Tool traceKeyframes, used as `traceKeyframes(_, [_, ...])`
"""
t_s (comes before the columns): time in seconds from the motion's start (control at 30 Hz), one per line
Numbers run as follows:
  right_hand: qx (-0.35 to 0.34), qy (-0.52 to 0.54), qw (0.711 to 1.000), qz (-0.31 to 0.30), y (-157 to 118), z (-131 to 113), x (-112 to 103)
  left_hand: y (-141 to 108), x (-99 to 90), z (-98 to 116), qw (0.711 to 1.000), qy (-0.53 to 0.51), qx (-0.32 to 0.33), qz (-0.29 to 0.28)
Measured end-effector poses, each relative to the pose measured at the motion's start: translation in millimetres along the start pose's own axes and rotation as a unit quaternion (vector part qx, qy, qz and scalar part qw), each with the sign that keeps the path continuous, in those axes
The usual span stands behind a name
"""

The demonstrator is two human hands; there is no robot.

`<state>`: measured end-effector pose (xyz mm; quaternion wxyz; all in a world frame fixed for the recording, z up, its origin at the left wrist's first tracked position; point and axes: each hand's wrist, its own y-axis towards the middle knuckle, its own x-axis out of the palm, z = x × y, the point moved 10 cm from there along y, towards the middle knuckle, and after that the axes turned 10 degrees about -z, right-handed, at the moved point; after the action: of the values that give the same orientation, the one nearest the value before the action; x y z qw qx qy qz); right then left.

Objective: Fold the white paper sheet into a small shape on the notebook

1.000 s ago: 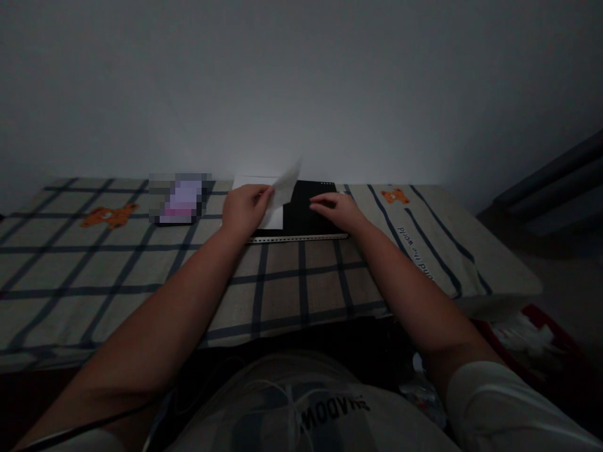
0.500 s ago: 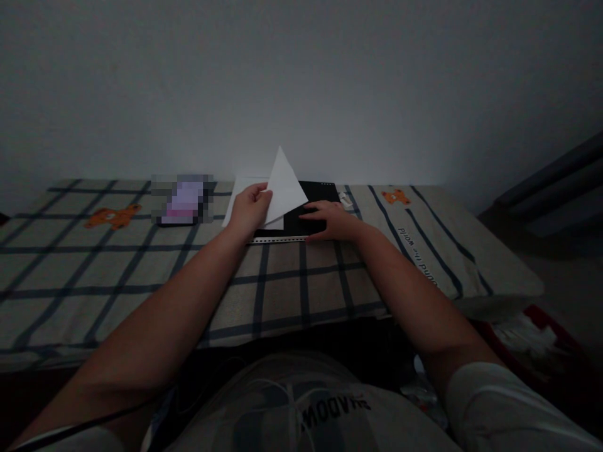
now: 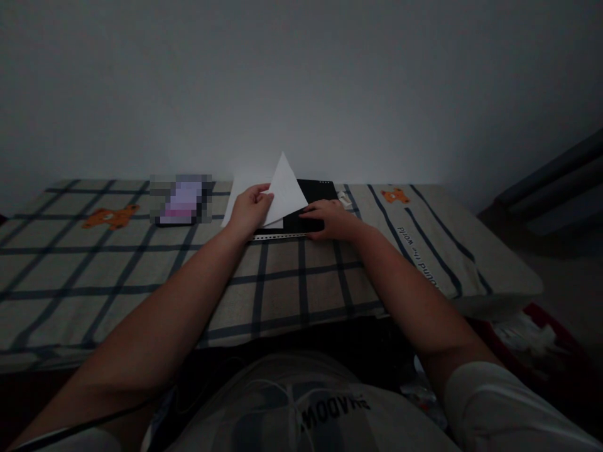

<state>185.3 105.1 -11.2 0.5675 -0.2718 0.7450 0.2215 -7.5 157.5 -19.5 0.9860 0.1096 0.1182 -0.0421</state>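
A white paper triangle (image 3: 285, 193) stands with its tip pointing toward the wall, its lower left part between the thumb and fingers of my left hand (image 3: 250, 208). Under it lie a white sheet (image 3: 239, 186) and a black sheet or cover (image 3: 316, 190) with a strip of small holes along the near edge. My right hand (image 3: 330, 218) rests on the right part of the black sheet, fingers apart, with fingertips close to the triangle's right corner.
A checked cloth (image 3: 282, 289) with bear prints covers the table. A phone (image 3: 181, 201) lies at the left. Crumpled white scraps (image 3: 345, 199) sit right of the black sheet. A red bin (image 3: 560, 339) stands low at the right.
The paper triangle's tip has shifted slightly right and down. My right hand's fingers have drawn a little closer together on the black sheet. My left hand has hardly moved.
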Motion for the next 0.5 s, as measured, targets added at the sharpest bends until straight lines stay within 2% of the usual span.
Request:
traceKeyframes(0.1, [-0.027, 0.099, 0.994, 0.025, 2.6, 4.2, -2.9, 0.3, 3.0, -0.1, 0.999, -0.043, -0.005, -0.015])
traceKeyframes(0.23, [-0.013, 0.272, 0.959, 0.074, 3.5, 20.0, -10.8, 0.4, 8.2, 1.5, 0.995, -0.089, -0.002, -0.039])
traceKeyframes(0.37, [0.045, 0.413, 0.905, 0.096, 3.3, 38.4, -6.7, -1.2, 10.3, 6.0, 0.997, -0.060, 0.009, -0.048])
traceKeyframes(0.5, [0.086, 0.484, 0.864, 0.106, 2.4, 45.2, -1.2, -4.4, 8.3, 14.5, 0.999, 0.011, 0.033, -0.039])
